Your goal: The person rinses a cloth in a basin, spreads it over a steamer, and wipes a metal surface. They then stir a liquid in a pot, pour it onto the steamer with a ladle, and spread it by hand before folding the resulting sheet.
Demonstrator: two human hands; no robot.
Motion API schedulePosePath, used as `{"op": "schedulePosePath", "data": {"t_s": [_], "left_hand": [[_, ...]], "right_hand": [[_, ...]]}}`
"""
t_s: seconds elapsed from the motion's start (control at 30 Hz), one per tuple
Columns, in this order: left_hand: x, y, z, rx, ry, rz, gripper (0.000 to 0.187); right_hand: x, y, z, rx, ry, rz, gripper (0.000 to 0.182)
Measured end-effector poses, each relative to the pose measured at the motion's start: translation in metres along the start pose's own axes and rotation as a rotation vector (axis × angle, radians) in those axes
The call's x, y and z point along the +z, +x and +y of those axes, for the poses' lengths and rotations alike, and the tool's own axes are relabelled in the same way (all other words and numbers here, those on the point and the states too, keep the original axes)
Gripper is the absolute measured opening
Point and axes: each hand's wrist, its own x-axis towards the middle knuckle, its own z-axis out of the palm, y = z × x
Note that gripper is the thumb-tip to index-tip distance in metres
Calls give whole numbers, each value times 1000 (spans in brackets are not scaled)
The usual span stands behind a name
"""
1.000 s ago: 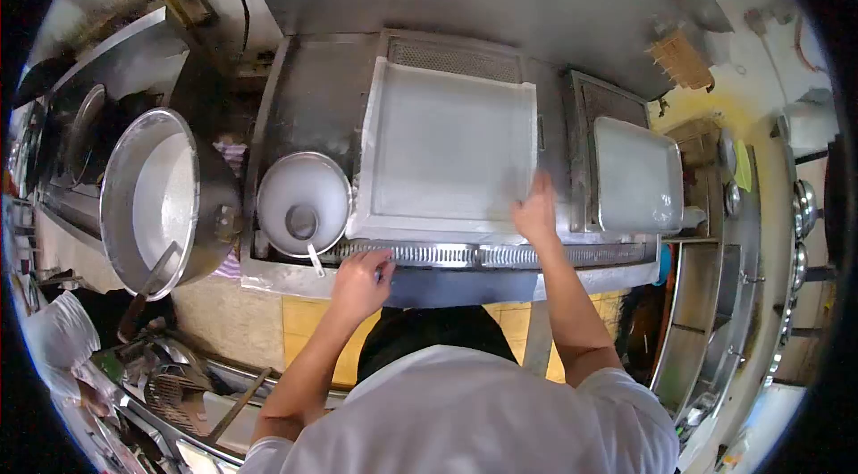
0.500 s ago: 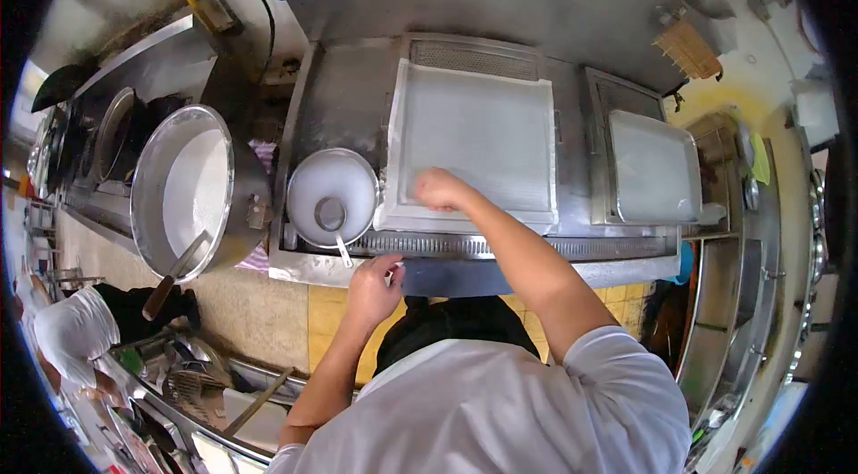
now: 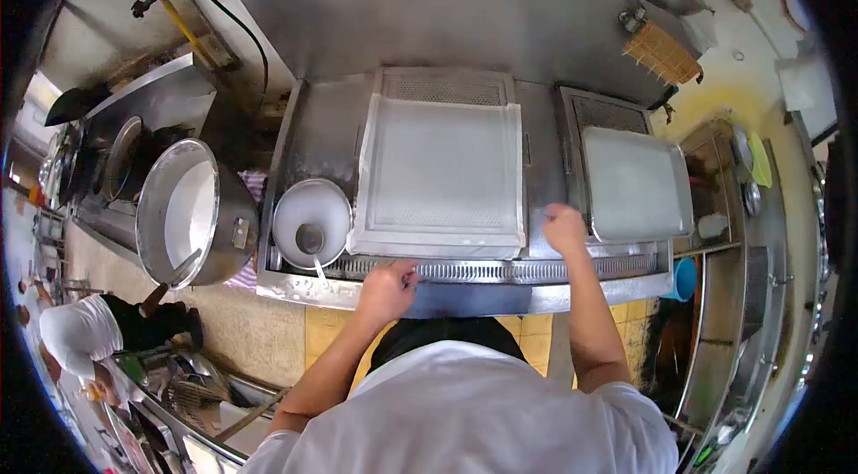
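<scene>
A white cloth (image 3: 440,175) is spread flat over a square frame in the middle of the steel counter. Just right of its front corner hovers my right hand (image 3: 565,229), fingers curled together; what they hold, if anything, is hidden. At the counter's front edge is my left hand (image 3: 388,290), also curled closed, its contents not visible. To its upper left, a round bowl (image 3: 288,217) of white liquid holds a small ladle (image 3: 311,239) with a light handle. A shallow metal tray (image 3: 635,184) with a white layer stands right of my right hand.
A large metal pot (image 3: 217,215) with white liquid and a long-handled tool (image 3: 170,281) stands at the left. A slotted drain (image 3: 465,271) runs along the counter front. A person in a white shirt (image 3: 80,329) bends at far left. A blue bucket (image 3: 682,279) is at right.
My right hand has left the cloth's front left area and moved right, past its edge. My left hand has shifted slightly right. The view has tilted up a little.
</scene>
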Motion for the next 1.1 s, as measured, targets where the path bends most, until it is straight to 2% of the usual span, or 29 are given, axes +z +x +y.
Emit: {"op": "schedulePosePath", "data": {"t_s": [0.07, 0.17, 0.27, 0.37, 0.47, 0.53, 0.6, 0.63, 0.67, 0.73, 0.83, 0.87, 0.97, 1.0, 1.1], "left_hand": [[11, 3, 8, 3, -1, -13, 23], [26, 6, 25, -24, 71, -90, 23], [46, 7, 35, -32, 58, -117, 24], [62, 8, 40, 9, 32, -98, 24], [71, 9, 41, 56, 27, -92, 23], [70, 10, 45, 66, 39, -97, 24], [61, 12, 53, 53, 64, -114, 24], [58, 11, 54, 44, 48, -93, 25], [55, 12, 55, 35, 31, -69, 25], [44, 10, 55, 39, 2, -2, 27], [16, -2, 43, 55, -13, 105, 28], [6, -10, 33, 48, -8, 128, 28], [-41, -42, 9, -24, -12, 187, 25], [-57, -53, 0, -52, -19, 203, 25], [-97, -99, -62, -52, 59, 363, 25]], "right_hand": [[2, 15, 59, -10, -72, 344, 47], [-11, 30, 112, 355, -149, -34, 53], [-12, 23, 123, 288, -215, -94, 53], [-24, 18, 109, 299, -217, 15, 42], [-24, 8, 73, 122, 118, 131, 21], [-6, -4, 33, -66, 234, 227, 8], [13, -30, -15, -308, 491, 80, 6], [16, -45, -41, -268, 487, -132, 5], [19, -56, -63, -400, 419, -260, 15], [20, -86, -105, -729, 487, -221, 37], [32, -107, -145, -735, 513, -440, 59], [41, -113, -158, -777, 535, -353, 45], [51, -124, -201, -769, 444, -368, 31], [61, -125, -216, -775, 433, -339, 18], [90, -132, -277, -963, 382, -305, 29]]}}
